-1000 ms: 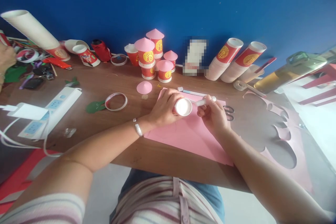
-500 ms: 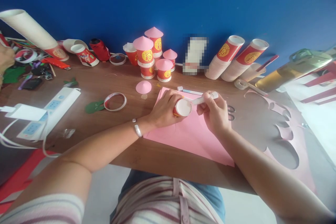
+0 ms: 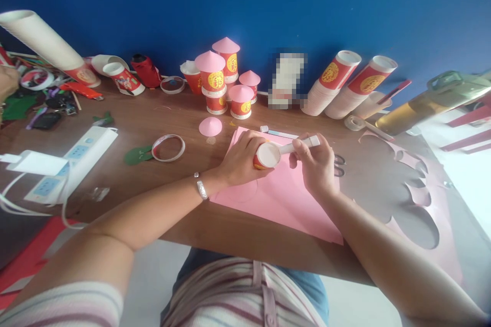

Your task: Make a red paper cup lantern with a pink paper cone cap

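Note:
My left hand (image 3: 241,158) is wrapped round a red paper cup (image 3: 260,162), tilted so that its pale round end (image 3: 269,155) faces up and toward me. Between the thumb and fingers of my right hand (image 3: 316,163) is a slim white tube (image 3: 310,141), seemingly a glue stick. Its tip touches the right edge of the cup's end. Pink paper sheets (image 3: 291,204) lie under both hands, with a faint curved line drawn on them. Just behind stand red cups topped with pink paper cones (image 3: 210,61). One loose pink cone (image 3: 210,126) rests on the table.
Scissors (image 3: 339,165) lie by my right hand, and a pen (image 3: 282,134) behind the sheets. Cut pink paper (image 3: 433,204), cup stacks (image 3: 333,82) and a bottle (image 3: 406,112) occupy the right. Leftward are a white ring (image 3: 168,148), a power strip (image 3: 76,163) and another person's hand (image 3: 7,82).
The white tube's tip has come down onto the edge of the cup's end, and my right hand has shifted slightly. My left hand still holds the cup in place.

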A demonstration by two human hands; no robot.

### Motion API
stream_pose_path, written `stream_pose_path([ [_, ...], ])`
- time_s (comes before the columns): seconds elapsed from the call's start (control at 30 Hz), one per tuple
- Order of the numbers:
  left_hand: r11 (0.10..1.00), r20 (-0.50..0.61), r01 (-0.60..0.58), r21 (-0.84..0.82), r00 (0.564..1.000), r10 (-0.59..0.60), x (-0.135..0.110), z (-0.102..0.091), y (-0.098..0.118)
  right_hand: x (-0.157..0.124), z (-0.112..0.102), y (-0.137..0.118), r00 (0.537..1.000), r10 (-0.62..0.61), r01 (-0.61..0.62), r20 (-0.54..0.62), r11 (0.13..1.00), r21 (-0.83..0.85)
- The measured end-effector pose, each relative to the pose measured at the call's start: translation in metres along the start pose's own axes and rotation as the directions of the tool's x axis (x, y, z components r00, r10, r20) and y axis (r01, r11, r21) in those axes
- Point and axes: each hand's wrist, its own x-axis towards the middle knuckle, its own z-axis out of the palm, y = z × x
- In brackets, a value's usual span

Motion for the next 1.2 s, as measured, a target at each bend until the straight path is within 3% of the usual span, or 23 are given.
stream_pose_path([
  [0.67,0.997,0.016,0.076,0.010,0.997,-0.076,-0.001,0.001,-0.001,-0.008,0.000,0.017,0.998,0.043,-0.044,-0.050,0.999,-0.006],
  [0.9,0.996,0.016,0.086,0.013,0.996,-0.086,-0.001,0.001,-0.001,-0.006,0.001,0.009,0.996,0.017,-0.009,-0.089,0.995,0.094],
  [1.2,0.996,0.012,0.087,0.008,0.996,-0.087,0.001,-0.001,0.002,-0.015,0.003,0.004,0.995,-0.077,0.072,-0.064,0.995,-0.071],
])
